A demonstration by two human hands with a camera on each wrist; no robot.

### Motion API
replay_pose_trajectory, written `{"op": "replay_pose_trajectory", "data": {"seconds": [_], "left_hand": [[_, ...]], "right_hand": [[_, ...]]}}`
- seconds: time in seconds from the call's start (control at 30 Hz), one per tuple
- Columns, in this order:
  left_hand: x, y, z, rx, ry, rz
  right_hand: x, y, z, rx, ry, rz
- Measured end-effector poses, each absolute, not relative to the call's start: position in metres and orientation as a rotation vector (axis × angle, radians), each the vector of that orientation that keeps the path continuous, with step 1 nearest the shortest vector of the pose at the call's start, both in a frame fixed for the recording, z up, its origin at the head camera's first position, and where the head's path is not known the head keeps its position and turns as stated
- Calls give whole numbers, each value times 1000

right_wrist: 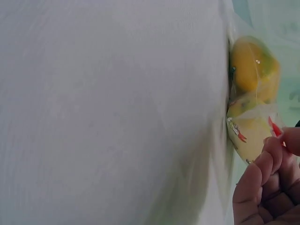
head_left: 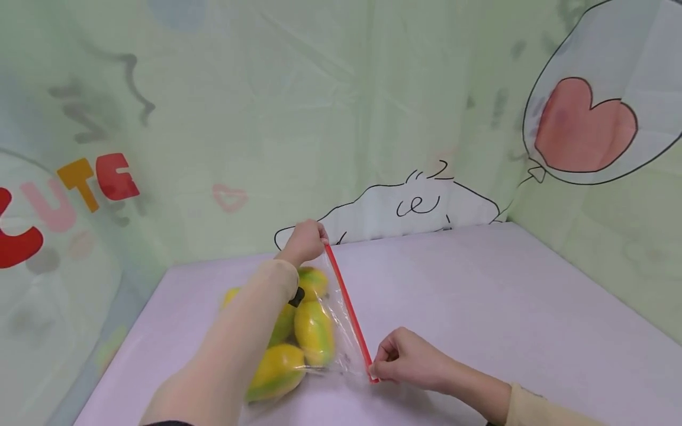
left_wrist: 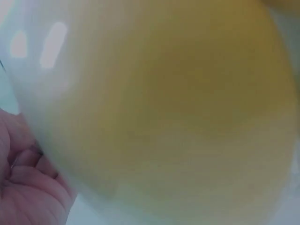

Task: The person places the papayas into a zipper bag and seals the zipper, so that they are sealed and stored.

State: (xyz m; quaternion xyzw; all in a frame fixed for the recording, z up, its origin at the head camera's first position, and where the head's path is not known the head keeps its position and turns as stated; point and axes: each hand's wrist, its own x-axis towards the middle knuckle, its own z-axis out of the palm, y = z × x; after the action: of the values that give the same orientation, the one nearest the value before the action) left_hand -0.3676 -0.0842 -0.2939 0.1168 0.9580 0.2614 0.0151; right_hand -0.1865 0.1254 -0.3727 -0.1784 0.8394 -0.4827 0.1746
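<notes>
A clear plastic zip bag with a red zip strip lies on the table, holding several yellow-green mangoes. My left hand pinches the far end of the strip, its forearm crossing over the bag and covering part of the fruit. At the near end, my right hand grips the strip's corner between thumb and fingers. One mango fills most of the left wrist view, beside part of the left hand. The right wrist view has the right hand pinching the red edge, with mangoes behind.
A pale lilac cloth covers the table. Light green curtains printed with cartoon drawings stand behind it and at both sides. The table's back edge runs just beyond the left hand.
</notes>
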Motion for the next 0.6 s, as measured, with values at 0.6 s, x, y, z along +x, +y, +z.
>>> {"op": "replay_pose_trajectory", "data": {"seconds": [0.6], "left_hand": [[-347,-177,-289,509,2886,653]], "right_hand": [[-183,146,-378,-451,2383,-1240]]}}
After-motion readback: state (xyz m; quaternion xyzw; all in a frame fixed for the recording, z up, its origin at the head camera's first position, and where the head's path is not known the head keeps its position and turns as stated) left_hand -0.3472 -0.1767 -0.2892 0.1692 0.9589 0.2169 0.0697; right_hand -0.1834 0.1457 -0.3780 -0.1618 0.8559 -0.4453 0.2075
